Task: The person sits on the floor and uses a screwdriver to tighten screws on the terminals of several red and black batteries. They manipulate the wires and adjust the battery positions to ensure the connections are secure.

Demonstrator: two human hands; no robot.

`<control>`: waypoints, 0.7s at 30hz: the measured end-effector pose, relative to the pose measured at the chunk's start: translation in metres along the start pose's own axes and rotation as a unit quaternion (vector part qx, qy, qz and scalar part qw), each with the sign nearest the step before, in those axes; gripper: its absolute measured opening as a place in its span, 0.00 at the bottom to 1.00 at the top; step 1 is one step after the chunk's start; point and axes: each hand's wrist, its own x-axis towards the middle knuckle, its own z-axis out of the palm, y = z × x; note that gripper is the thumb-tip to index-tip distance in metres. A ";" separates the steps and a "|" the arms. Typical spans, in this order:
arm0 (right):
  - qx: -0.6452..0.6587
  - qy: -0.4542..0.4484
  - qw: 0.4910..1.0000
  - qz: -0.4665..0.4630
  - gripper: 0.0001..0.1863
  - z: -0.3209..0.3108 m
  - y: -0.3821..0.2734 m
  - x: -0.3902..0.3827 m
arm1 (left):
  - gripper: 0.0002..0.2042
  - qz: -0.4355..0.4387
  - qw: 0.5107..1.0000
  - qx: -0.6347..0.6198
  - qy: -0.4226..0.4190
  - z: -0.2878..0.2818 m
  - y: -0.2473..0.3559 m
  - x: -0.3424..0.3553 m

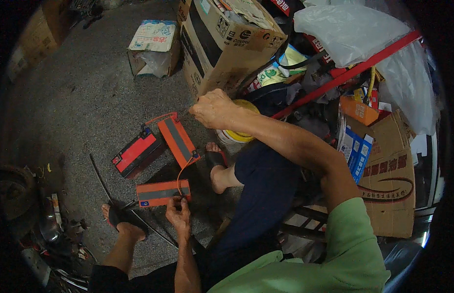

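Three box-shaped batteries with dark sides stand on the floor between my feet. The near battery [163, 192] is orange-topped with a grey band, and so is the far battery [176, 139]. The left battery [135, 152] has a red and black top. An orange wire [179, 177] curves from the far battery's near end to the near battery's right end. At that lower end, my left hand [179, 215] is pinched closed on the wire. My right hand [214, 108] is raised beyond the far battery, closed like a fist; what it holds, if anything, is hidden.
A black cable [101, 179] lies by my left foot. Beyond my hands stand a small carton [153, 49] and a large cardboard box [232, 53]. A yellow-rimmed bucket [241, 134] is behind my right forearm. A red bar [354, 71] slants across clutter at right.
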 end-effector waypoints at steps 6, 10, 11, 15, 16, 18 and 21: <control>0.046 -0.014 0.998 0.041 0.06 -0.004 -0.004 -0.005 | 0.06 -0.013 1.000 0.007 0.013 0.001 0.000 0.000; 0.037 0.004 0.999 0.032 0.06 0.000 -0.001 -0.009 | 0.06 -0.008 1.000 -0.006 0.022 0.003 0.006 -0.002; 0.033 0.010 0.999 0.026 0.05 0.000 -0.001 -0.009 | 0.06 -0.011 1.000 0.002 0.020 0.003 0.008 -0.002; -0.057 0.036 0.995 -0.071 0.05 -0.008 0.001 0.008 | 0.06 -0.002 1.000 0.017 0.010 0.001 0.006 0.000; -0.081 0.050 0.991 -0.094 0.05 -0.008 -0.001 0.015 | 0.06 0.001 1.000 0.018 0.014 0.002 0.006 -0.001; -0.100 0.055 0.987 -0.114 0.05 -0.010 -0.004 0.024 | 0.05 0.002 1.000 0.004 0.015 0.003 0.006 -0.001; -0.088 0.007 0.992 -0.088 0.04 -0.022 -0.011 0.037 | 0.05 -0.002 1.000 -0.020 0.008 0.001 0.002 -0.001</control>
